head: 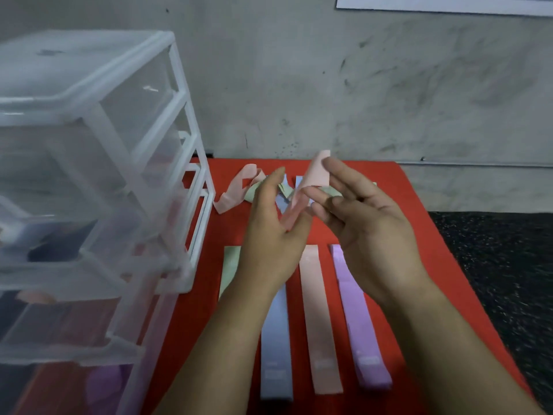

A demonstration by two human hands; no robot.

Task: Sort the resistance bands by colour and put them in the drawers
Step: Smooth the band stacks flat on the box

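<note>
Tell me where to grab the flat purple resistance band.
Pinch the long purple resistance band at its near end, from the right: it lies flat and straight, the right hand hides its far end, and a flat pink band lies close on its left.

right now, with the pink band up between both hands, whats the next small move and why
Probably lower the held pink band and lay it flat on the pink strip on the red cloth. The left hand pinches its lower end, the right hand touches its top, and a green strip, blue strip and purple strip lie beside that one, one per colour.
</note>
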